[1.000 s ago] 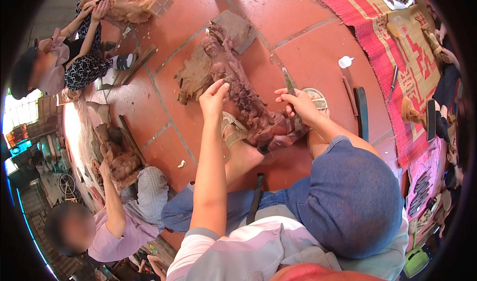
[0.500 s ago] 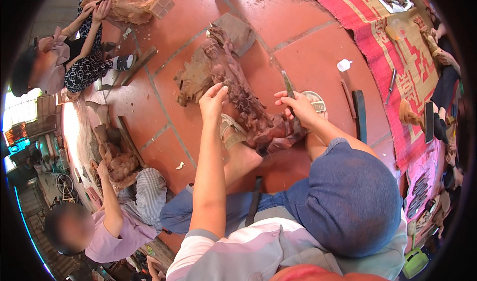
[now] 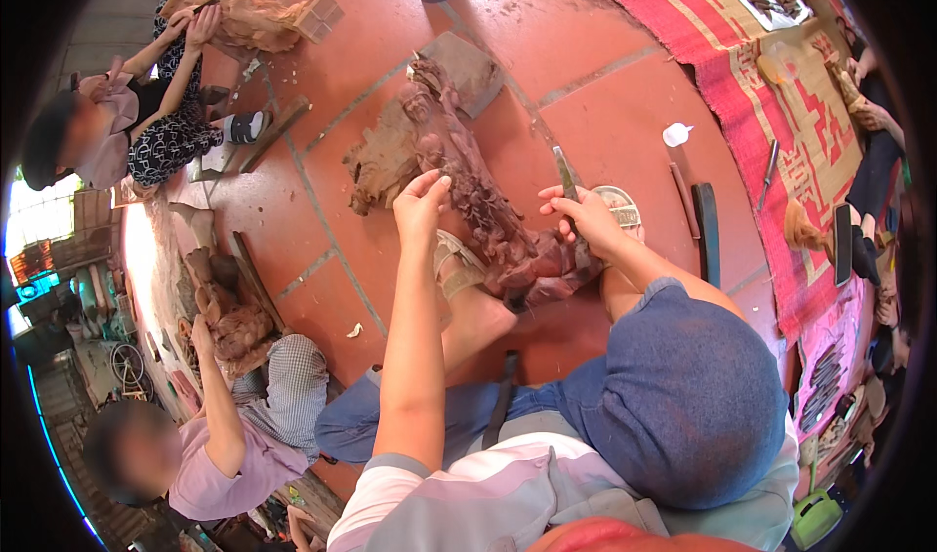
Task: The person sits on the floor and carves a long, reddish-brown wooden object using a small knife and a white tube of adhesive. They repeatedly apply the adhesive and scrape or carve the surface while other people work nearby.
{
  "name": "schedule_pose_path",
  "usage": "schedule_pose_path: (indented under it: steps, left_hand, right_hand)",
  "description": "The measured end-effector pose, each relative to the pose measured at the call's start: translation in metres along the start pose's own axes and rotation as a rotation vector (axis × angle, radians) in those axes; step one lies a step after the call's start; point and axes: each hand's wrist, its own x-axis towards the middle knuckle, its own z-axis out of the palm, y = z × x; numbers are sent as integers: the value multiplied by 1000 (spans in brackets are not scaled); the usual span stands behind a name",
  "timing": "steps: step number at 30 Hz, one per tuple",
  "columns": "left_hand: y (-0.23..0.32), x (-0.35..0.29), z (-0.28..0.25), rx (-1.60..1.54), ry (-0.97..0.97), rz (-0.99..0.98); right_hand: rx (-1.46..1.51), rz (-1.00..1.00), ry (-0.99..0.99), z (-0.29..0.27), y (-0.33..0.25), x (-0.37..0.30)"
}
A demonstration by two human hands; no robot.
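Note:
A reddish-brown carved wooden figure [image 3: 467, 176] lies between my feet, its wider base toward me. My left hand [image 3: 422, 204] is raised just left of the carving, thumb and forefinger pinched together. Anything between those fingertips is too small to name. In my right hand [image 3: 586, 217], right of the carving, is a narrow carving knife [image 3: 563, 169] with its blade pointing away from me. The fingers of that hand are partly spread, and the handle is mostly hidden. The blade appears apart from the wood.
Wood blocks [image 3: 467, 72] lie beneath and behind the carving. A white squeeze bottle [image 3: 675, 134] and dark bars [image 3: 706, 235] are at right, beside a red patterned mat [image 3: 727, 93]. Two people [image 3: 234, 445] sit at left with other carvings [image 3: 234, 323]. More people are at far right.

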Motion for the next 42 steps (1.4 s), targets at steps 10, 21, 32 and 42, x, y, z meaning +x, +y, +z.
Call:
schedule_pose_path:
  steps: [10, 21, 32, 42]
  left_hand:
    - [3, -3, 3, -43, 21, 8]
    - [-3, -6, 4, -6, 42, 67]
    - [-8, -6, 4, 18, 57, 75]
    - [-9, -4, 4, -45, 76, 66]
  right_hand:
    - [-80, -74, -93, 21, -25, 1]
    - [-79, -51, -72, 15, -12, 0]
    - [-185, -45, -144, 24, -30, 0]
    - [-192, -33, -185, 27, -39, 9]
